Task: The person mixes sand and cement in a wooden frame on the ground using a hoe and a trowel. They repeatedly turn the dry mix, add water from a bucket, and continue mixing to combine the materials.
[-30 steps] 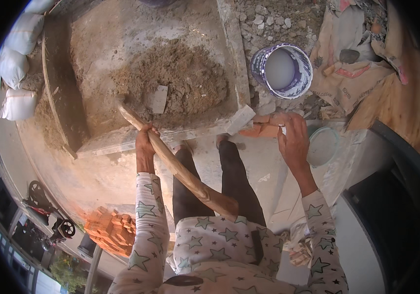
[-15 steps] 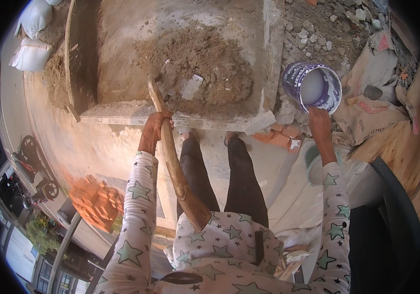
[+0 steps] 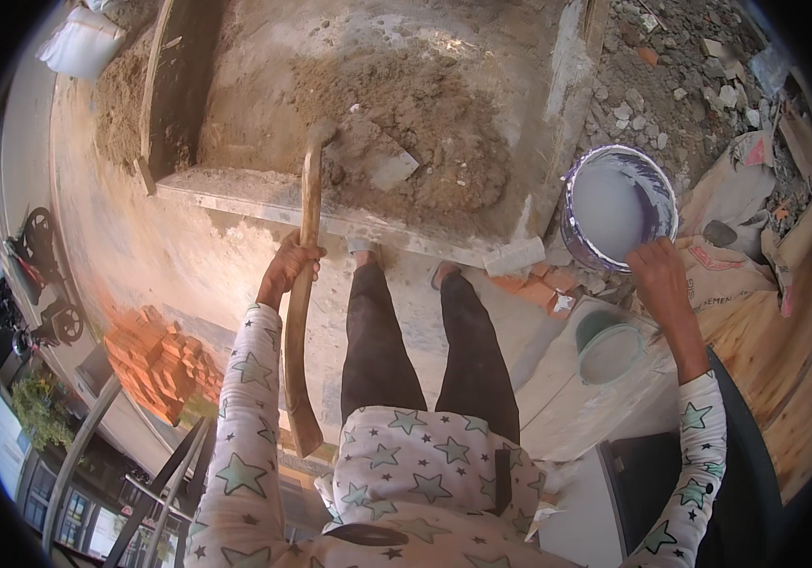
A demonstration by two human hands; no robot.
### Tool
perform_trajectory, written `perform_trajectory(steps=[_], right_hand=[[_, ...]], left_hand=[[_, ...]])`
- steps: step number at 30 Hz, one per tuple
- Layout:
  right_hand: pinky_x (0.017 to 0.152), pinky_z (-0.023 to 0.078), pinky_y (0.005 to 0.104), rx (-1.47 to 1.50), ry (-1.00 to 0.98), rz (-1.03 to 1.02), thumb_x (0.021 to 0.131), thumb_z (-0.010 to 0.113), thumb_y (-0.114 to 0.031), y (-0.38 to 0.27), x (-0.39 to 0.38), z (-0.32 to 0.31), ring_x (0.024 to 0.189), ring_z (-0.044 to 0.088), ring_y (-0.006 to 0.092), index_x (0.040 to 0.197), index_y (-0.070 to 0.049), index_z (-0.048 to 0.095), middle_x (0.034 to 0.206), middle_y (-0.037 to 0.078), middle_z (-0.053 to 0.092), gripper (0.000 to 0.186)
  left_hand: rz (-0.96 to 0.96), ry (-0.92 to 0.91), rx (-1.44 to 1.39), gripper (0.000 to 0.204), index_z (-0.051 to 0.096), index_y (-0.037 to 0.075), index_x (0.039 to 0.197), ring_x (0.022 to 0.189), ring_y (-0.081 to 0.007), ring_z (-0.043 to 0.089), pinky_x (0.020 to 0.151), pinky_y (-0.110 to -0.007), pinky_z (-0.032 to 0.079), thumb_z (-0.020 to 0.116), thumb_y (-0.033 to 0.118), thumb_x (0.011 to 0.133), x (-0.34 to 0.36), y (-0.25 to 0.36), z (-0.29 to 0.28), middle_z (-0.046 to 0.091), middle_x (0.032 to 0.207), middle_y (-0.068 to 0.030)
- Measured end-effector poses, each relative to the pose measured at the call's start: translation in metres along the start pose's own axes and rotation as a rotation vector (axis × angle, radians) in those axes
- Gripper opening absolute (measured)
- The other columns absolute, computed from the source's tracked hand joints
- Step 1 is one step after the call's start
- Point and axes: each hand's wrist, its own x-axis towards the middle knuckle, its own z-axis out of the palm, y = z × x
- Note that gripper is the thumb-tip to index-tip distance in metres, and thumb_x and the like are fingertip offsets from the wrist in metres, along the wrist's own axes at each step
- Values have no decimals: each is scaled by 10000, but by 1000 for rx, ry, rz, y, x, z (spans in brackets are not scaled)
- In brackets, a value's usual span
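My left hand (image 3: 288, 269) is wrapped around the wooden handle of a hoe (image 3: 303, 331). The handle stands steeply, its lower end near my left thigh and its head in a mound of damp sandy mix (image 3: 453, 133). A flat grey piece (image 3: 394, 170) lies in the mound; whether it is the hoe's blade I cannot tell. On the right, my right hand (image 3: 660, 272) is closed on the near rim of a purple and white bucket (image 3: 571, 222). Cloudy whitish liquid (image 3: 611, 204) shows inside the bucket, which tilts slightly towards me.
Low boards (image 3: 235, 197) frame the mix. My feet stand just outside the near board. Broken bricks (image 3: 536, 287) and a pale green bucket (image 3: 605, 350) are at right, near torn cement sacks (image 3: 713, 270) and rubble (image 3: 628, 114). Stacked bricks (image 3: 160, 360) lie at left.
The handle has swung more upright, its lower end moving left, away from my waist. The bucket's mouth has tipped further up, showing more liquid. The view has shifted; both hands keep their hold.
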Motion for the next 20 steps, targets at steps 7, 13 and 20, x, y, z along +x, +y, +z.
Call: perform_trajectory(steps=[7,13,20], right_hand=[[803,440,376,93,-158,-249,732,624,-53,-64,81,-22,809,624,233,783,-84,592,760,74,600,68],[799,420,355,99,-218,-394,783,646,-153,-114,132,2,796,627,208,814,-103,626,788,62,642,62],[814,406,357,36,-328,-469,815,666,-261,-148,169,12,841,622,186,817,-117,642,799,42,662,146]], left_hand=[[322,86,605,563,452,56,1215,631,-311,638,541,-402,525,722,71,721,-23,-17,11,629,819,-167],[577,132,982,566,441,26,1217,861,-460,626,735,-500,501,690,117,717,-3,-55,1,633,843,-263],[496,189,888,638,412,3,1287,862,-461,629,752,-500,513,681,122,721,-3,-88,-15,637,862,-278]])
